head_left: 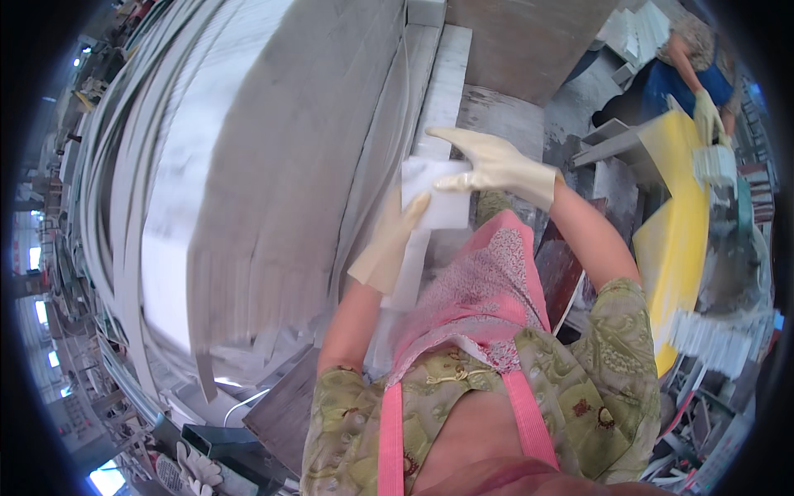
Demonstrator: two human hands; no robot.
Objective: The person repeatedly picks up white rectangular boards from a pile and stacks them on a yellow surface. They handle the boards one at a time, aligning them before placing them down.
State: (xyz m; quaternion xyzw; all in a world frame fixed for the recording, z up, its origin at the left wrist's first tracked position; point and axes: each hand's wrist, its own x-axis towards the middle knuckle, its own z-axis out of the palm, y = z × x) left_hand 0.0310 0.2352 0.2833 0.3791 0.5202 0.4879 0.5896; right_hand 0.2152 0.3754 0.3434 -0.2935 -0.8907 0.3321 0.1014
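Clearly, in the head view, the gloved left hand [394,236] grips a white tile [445,208], thumb pressed on its face, other fingers hidden behind. The gloved right hand [498,167] has thumb and fingers wide apart, its thumb touching the tile, which is held up beyond the pink apron [471,285].

"Can you read any label, number or sign in view?"
"None; no lettering is legible on anything; toward the rim, details are too small and blurred to tell."
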